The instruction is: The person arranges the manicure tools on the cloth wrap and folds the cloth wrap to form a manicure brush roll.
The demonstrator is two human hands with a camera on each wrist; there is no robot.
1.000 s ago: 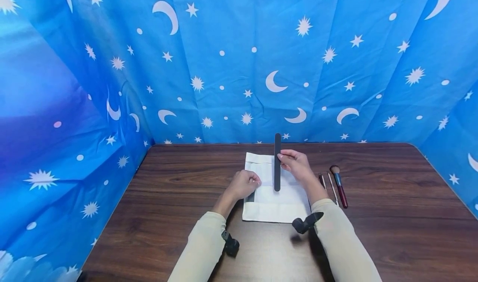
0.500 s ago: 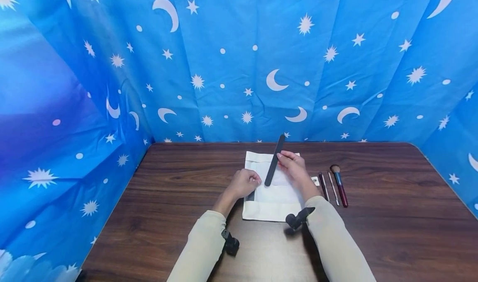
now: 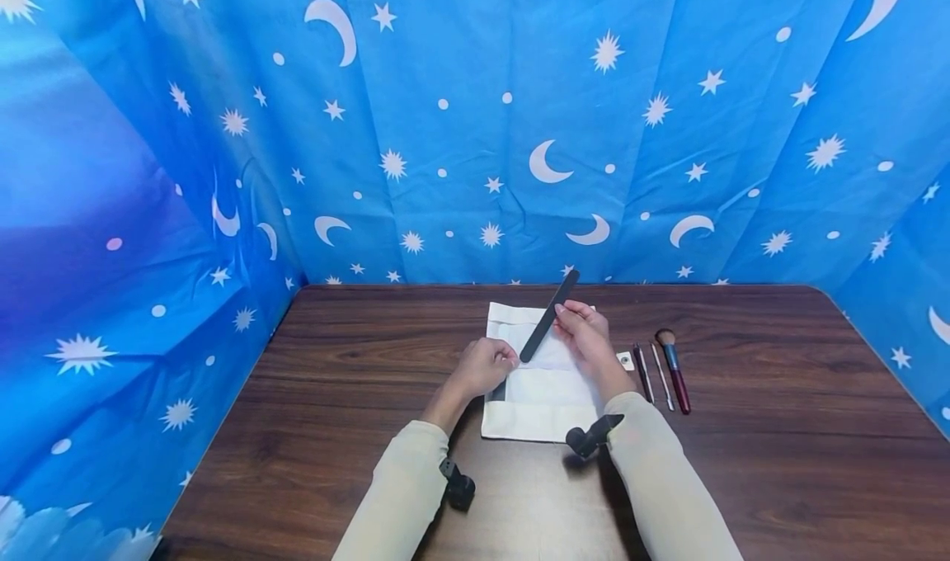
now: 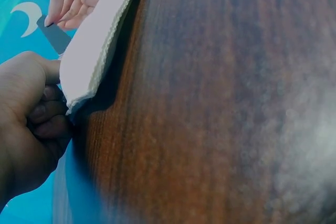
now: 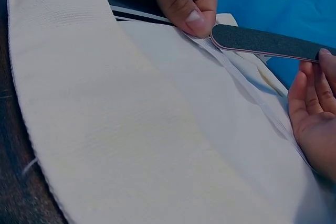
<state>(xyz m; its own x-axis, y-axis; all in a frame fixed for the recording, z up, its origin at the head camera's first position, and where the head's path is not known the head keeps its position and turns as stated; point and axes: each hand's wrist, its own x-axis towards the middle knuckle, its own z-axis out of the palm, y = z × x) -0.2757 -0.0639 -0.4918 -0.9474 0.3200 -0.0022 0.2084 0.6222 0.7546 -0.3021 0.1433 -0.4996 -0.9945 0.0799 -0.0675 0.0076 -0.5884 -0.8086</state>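
A dark nail file (image 3: pixel 549 317) slants over a white fabric pouch (image 3: pixel 542 421) that lies unfolded with pocket bands. My right hand (image 3: pixel 586 334) pinches the file near its middle, between thumb and fingers. At the pouch's left side, my left hand (image 3: pixel 486 365) pinches the edge of a pocket; in the right wrist view its thumb presses the fabric (image 5: pixel 105 103). The file's rounded lower end (image 5: pixel 226 36) is right at the left fingertips, by the pocket's mouth. A dark strip (image 3: pixel 500 392) shows at the pouch's left, partly hidden by the left hand.
To the right of the pouch lie a slim dark tool (image 3: pixel 643 371), a thin metallic tool (image 3: pixel 662 375) and a makeup brush (image 3: pixel 674 373). A white tab with a snap (image 3: pixel 626 361) juts from the pouch. Behind the wooden table (image 3: pixel 371 346) hangs a blue star-patterned cloth (image 3: pixel 460 66).
The file has tilted from upright to slanting, its lower end swinging left toward the left hand. My right hand has shifted slightly left; the left hand has stayed in place.
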